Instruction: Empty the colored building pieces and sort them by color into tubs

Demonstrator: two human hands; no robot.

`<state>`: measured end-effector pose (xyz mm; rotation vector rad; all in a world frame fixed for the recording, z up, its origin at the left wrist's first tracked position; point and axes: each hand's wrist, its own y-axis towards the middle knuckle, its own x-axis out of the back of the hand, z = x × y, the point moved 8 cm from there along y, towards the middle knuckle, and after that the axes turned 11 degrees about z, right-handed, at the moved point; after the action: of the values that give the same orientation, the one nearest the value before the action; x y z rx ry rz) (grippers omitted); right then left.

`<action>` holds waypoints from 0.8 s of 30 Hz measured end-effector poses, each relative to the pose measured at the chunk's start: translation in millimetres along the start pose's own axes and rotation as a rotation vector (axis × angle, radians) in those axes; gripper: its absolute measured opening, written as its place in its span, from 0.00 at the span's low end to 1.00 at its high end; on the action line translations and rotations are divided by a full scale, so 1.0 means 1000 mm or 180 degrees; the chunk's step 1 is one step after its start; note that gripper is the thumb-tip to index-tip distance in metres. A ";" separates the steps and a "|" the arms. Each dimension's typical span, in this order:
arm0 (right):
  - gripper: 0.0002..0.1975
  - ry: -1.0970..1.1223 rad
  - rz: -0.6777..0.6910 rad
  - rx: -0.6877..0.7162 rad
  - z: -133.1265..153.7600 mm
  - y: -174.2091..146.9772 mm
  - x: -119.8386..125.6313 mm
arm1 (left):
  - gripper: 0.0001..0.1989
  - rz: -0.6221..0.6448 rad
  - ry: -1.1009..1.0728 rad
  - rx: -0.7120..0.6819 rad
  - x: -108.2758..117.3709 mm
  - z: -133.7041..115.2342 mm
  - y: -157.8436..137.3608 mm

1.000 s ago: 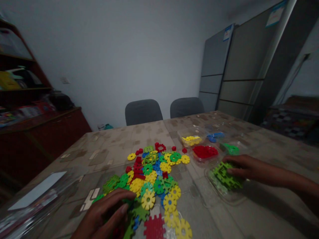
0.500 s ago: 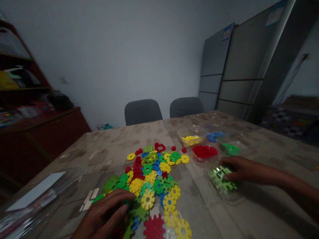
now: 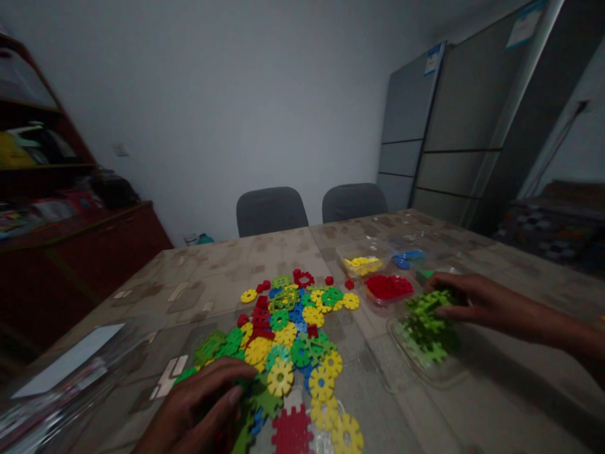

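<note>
My right hand [image 3: 456, 299] grips a clump of light green notched building pieces [image 3: 428, 309] between thumb and fingers. The clump is raised over a clear plastic box [image 3: 439, 378], where more light green pieces lie. At the near left of a loose heap rests my left hand [image 3: 203, 403], thumb apart from its gently bent fingers, with no held piece visible. Green pieces lie under and beside it. Close by are a red square notched piece [image 3: 292, 432], a yellow notched disc [image 3: 280, 378] and a green disc [image 3: 301, 353].
Beyond my right hand stand clear boxes with red pieces [image 3: 388, 287], yellow pieces [image 3: 363, 265] and blue pieces [image 3: 407, 258]; a green-filled one is mostly hidden. Clear plastic packaging [image 3: 70, 378] lies at left. Two grey chairs [image 3: 271, 211] stand behind the patterned table [image 3: 227, 268].
My right hand has risen slightly, lifting the light green pieces from low in their box to above it. The left hand stays in place on the heap.
</note>
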<state>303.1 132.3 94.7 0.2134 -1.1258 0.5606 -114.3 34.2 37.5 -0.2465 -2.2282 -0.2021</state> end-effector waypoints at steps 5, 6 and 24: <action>0.08 -0.0817 -0.0071 0.0493 0.015 0.000 -0.023 | 0.14 0.0053 -0.0039 0.0058 -0.001 0.003 0.000; 0.10 -0.0884 -0.0027 0.0524 0.016 0.000 -0.029 | 0.14 0.0066 -0.0061 0.0061 -0.002 0.003 0.000; 0.26 0.0367 0.1039 -0.0549 -0.016 -0.017 -0.029 | 0.14 0.0108 -0.0164 0.0080 -0.001 -0.003 0.001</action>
<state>315.9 116.3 64.1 -0.1540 -1.0965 0.7503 -111.2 34.8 38.7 -0.2786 -2.2745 -0.1509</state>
